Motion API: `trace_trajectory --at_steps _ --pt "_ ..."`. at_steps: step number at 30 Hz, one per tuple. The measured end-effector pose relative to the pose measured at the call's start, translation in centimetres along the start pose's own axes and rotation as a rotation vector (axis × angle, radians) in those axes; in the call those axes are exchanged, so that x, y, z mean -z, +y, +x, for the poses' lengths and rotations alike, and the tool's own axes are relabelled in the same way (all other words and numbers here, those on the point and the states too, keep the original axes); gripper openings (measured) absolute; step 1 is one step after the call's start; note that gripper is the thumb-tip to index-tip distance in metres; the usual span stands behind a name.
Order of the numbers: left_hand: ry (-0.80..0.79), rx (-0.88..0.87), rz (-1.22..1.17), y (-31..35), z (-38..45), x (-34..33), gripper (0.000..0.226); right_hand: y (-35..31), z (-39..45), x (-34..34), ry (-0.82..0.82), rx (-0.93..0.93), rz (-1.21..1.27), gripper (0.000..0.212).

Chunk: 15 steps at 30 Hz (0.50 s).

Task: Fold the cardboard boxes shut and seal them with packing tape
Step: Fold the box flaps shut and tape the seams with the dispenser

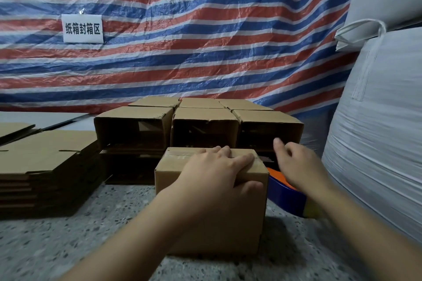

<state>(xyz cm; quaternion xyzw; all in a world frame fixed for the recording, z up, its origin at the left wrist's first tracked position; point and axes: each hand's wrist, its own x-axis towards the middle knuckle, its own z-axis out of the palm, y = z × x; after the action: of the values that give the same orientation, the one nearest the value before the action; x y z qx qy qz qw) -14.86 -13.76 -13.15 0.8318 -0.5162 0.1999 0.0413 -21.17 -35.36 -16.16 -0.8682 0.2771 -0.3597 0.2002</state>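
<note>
- A stack of flattened cardboard blanks [43, 159] lies at the far left on the speckled floor [75, 242], unfolded and holding nothing
- Behind and just right of it, a group of assembled boxes [201, 125] lies on its side in rows, the open ends facing the camera; the interiors are dark, and whether anything is in them cannot be told
- In front of that group stands the closed cardboard box [214, 219], its flaps folded shut with a strip of clear tape along the top seam near the far edge; its contents are hidden
- The left hand [214, 173] lies flat on the top of this box, fingers spread over the taped seam and thumb hooked over the near right corner, pressing rather than gripping
- The right hand [296, 164] hovers just right of the box, fingers loosely curled and released, holding nothing; it is blurred
- Beneath that hand, the tape dispenser [287, 196], blue with an orange part, rests on the floor touching or just beside the box
- At the far right, large white woven sacks [383, 143] are piled up
- A red, white and blue striped tarp [182, 36] covers the back wall, with a white paper sign [82, 28] in Chinese characters fixed at its left
</note>
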Motion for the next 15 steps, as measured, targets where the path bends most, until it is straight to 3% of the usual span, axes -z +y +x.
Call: trace_trajectory --at_steps 2,5,8,12,15 --pt "0.007 -0.004 0.005 -0.1 0.0 -0.1 0.067 -1.7 -0.4 1.0 -0.257 -0.282 0.378 0.077" --pt "0.026 -0.015 0.015 -0.1 0.0 -0.1 0.066 -3.1 -1.8 1.9 -0.494 -0.398 0.478 0.079" --pt "0.041 -0.020 0.015 0.0 -0.1 -0.2 0.064 -3.6 -2.7 2.2 -0.529 -0.374 0.565 0.069" --pt "0.039 -0.015 0.020 0.0 -0.1 -0.2 0.064 -3.8 -3.4 1.9 -0.500 -0.356 0.778 0.032" --pt "0.047 -0.011 0.022 -0.1 -0.1 -0.3 0.065 -4.0 -4.6 0.7 -0.439 -0.429 0.927 0.038"
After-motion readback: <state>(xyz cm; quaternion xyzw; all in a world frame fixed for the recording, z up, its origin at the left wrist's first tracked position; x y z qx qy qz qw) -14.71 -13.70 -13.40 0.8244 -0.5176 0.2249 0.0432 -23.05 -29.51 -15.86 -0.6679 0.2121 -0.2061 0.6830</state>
